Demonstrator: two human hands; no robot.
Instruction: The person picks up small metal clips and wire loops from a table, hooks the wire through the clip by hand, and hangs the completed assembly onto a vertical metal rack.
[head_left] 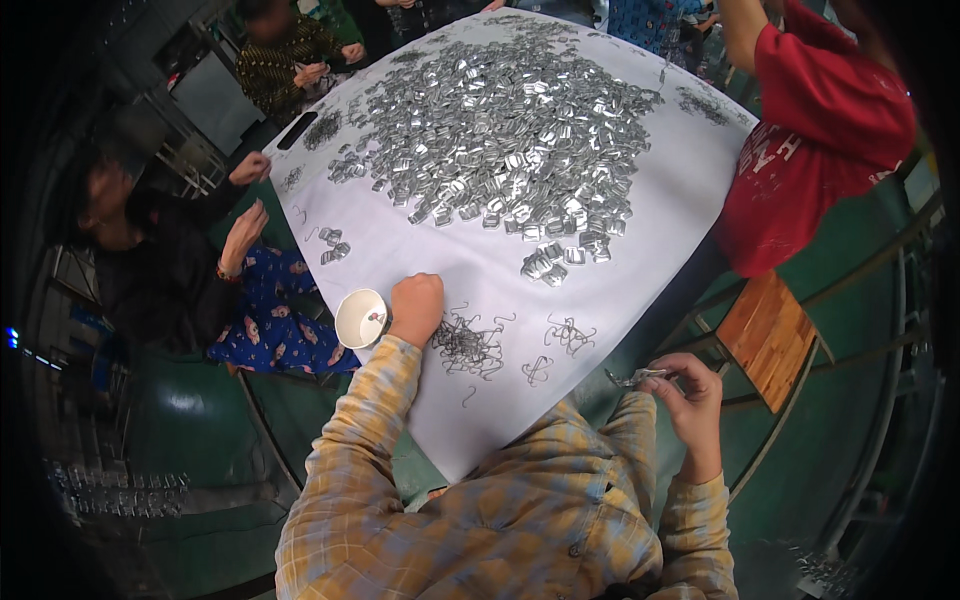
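Note:
My left hand (416,305) is closed in a fist over the white table, beside a white paper cup (361,320). Whatever its fingers hold, if anything, is hidden. Just right of it lies a tangled pile of thin wire hooks (468,345), with smaller groups of hooks (570,335) further right. Off the table's right edge, above my lap, my right hand (692,398) pinches a small shiny metal piece (648,374). A thin dark end sticks out from this piece to the left. A small cluster of silvery metal clips (550,262) lies beyond the hooks.
A large heap of silvery clips (500,130) covers the far middle of the white-covered table (640,310). Several people sit or stand around it, including one in a red shirt (800,150) at right and one in dark clothes (150,260) at left. A wooden stool (772,335) stands right.

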